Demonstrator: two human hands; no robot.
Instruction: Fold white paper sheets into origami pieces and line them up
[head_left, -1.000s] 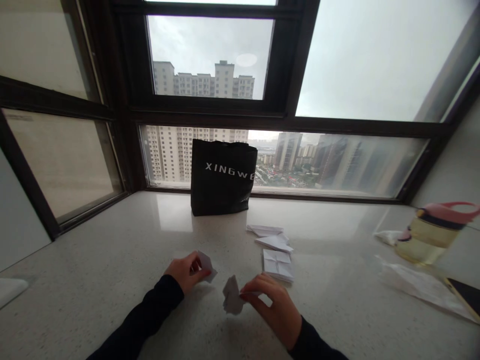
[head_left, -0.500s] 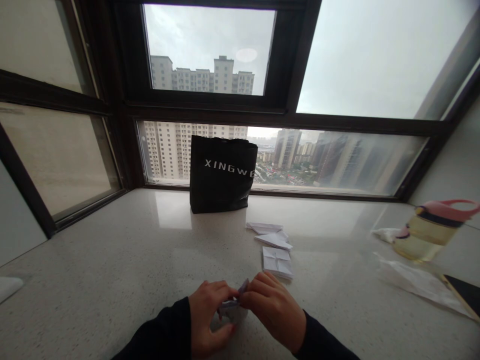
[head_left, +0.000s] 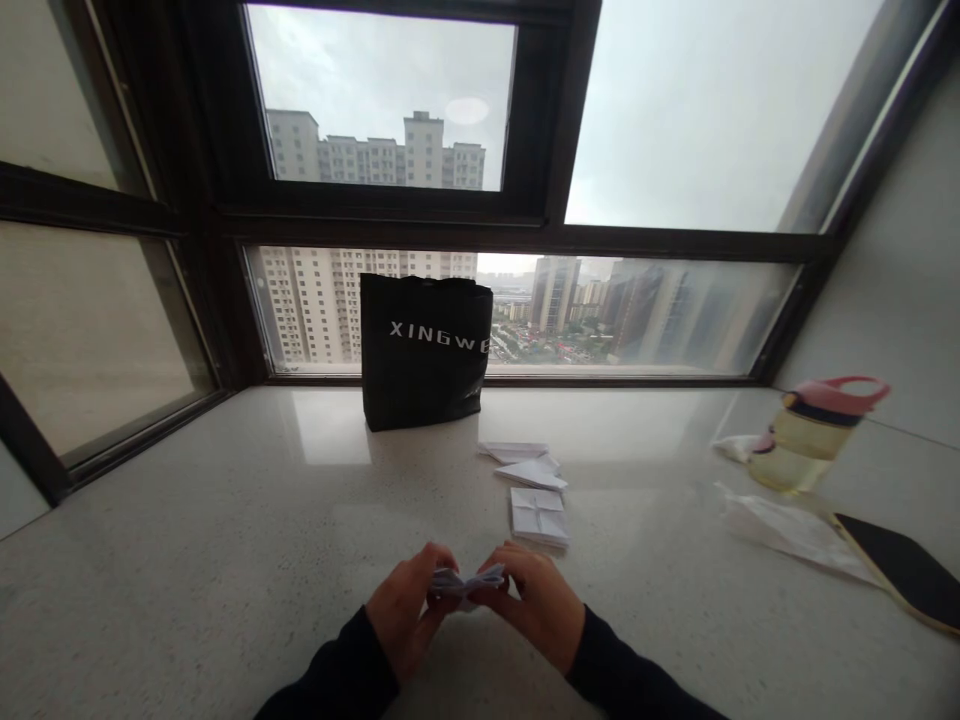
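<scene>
A small piece of folded white paper point(head_left: 466, 585) is held between both hands, low in the middle of the view. My left hand point(head_left: 411, 607) grips its left end, with fingers behind and thumb in front. On the right end, my right hand point(head_left: 536, 603) pinches it between thumb and fingers. Just beyond the hands lies a square folded paper point(head_left: 539, 517) with a cross-shaped crease. Behind that rest a pointed folded paper point(head_left: 531, 473) and a flat, narrow one point(head_left: 514, 451).
A black bag point(head_left: 424, 360) stands near the window on the speckled white countertop point(head_left: 225, 560). To the right are a yellowish bottle point(head_left: 806, 445) with a pink lid, a crumpled white wrapper point(head_left: 795, 535) and a dark phone-like object point(head_left: 904, 568).
The view has shifted slightly right. Both hands have moved to opposite ends of the held paper, which now shows more openly between them. My left thumb has come in against it.
</scene>
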